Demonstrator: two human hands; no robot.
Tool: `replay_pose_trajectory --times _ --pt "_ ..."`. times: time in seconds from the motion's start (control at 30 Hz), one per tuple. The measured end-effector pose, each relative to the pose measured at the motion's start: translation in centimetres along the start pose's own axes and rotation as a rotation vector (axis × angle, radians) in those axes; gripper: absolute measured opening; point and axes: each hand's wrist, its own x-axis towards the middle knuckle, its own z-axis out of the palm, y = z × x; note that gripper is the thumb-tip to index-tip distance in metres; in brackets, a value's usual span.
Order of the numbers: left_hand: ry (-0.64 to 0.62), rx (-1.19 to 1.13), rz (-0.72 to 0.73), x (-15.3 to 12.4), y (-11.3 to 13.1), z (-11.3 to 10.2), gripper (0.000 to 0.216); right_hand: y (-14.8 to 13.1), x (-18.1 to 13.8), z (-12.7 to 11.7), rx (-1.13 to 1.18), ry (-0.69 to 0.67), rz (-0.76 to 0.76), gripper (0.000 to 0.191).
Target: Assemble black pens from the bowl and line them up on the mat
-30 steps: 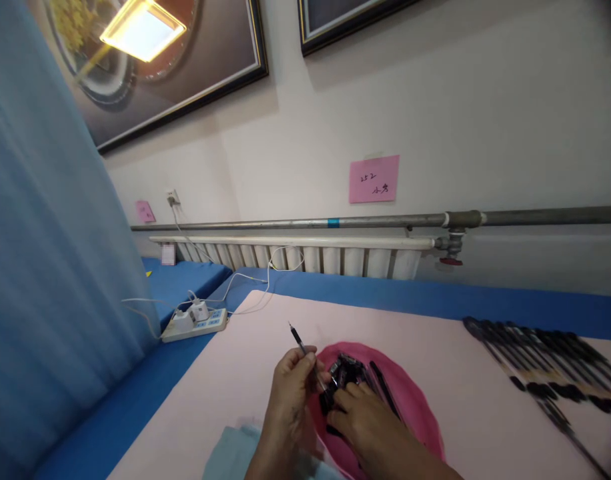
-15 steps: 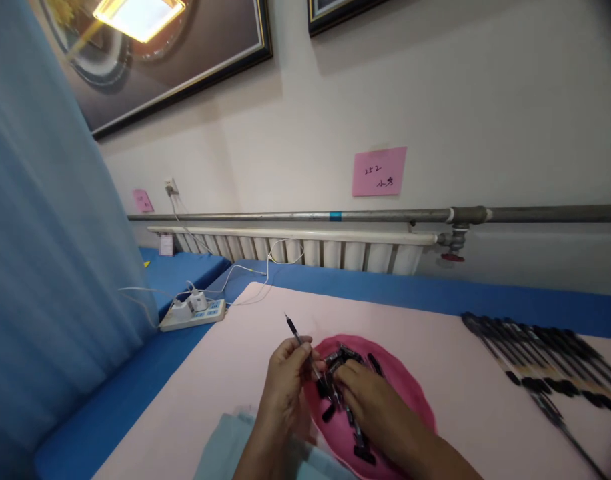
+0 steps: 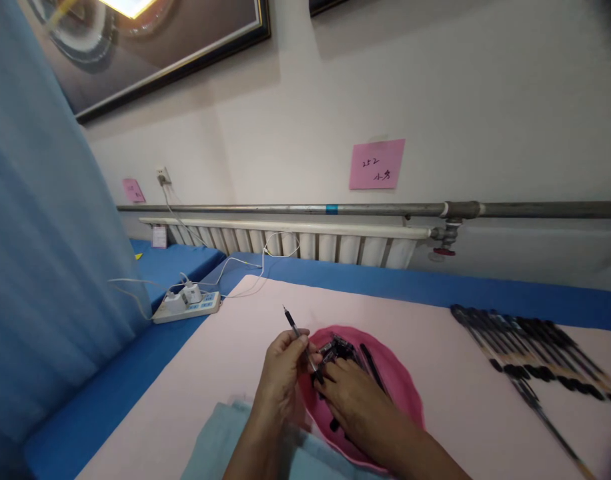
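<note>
Your left hand (image 3: 281, 363) pinches a pen (image 3: 289, 318) beside the pink bowl (image 3: 408, 383).
The pen slants between your thumb and fingers, tip pointing up, lower end over the bowl near your right hand (image 3: 354, 395), whose fingers curl down among dark pen parts (image 3: 337, 345); you can't tell whether they grip any.

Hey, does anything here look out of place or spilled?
Yes: on the right, at least one pen lies outside the row of pens, on its near side, breaking an otherwise fairly neat line-up. I see no spill, but the right hand hides part of the pink bowl.
</note>
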Motion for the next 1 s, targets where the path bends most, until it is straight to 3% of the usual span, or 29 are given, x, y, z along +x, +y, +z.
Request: replay_pose_trajectory --times 0.2,0.33,0.47,0.67,0.83,1.0 --pt "-0.005 0.008 -0.02 0.0 0.0 0.0 0.035 -0.5 0.2 -0.4 -0.023 -0.122 0.05 0.02" --pt "-0.026 0.033 -0.011 0.1 -0.2 -0.1 0.034 -0.6 0.2 -0.4 0.046 -0.067 0.071 0.023" --pt "-0.111 0.067 0.018 0.0 -0.3 -0.2 0.035 -0.4 0.5 -2.5 0.442 0.096 0.21 0.023" --pt "-0.234 0.21 -0.095 -1.0 -0.4 0.3 0.041 1.7 0.2 -5.8 1.164 0.464 0.685 0.018" --pt "-0.395 0.279 -0.143 -1.6 -1.5 0.6 0.037 2.9 -0.1 -6.3 1.426 0.568 0.707 0.022" --pt "-0.43 0.271 -0.117 -1.2 -2.5 0.6 0.037 2.6 -0.1 -7.1 1.456 0.484 0.679 0.016"
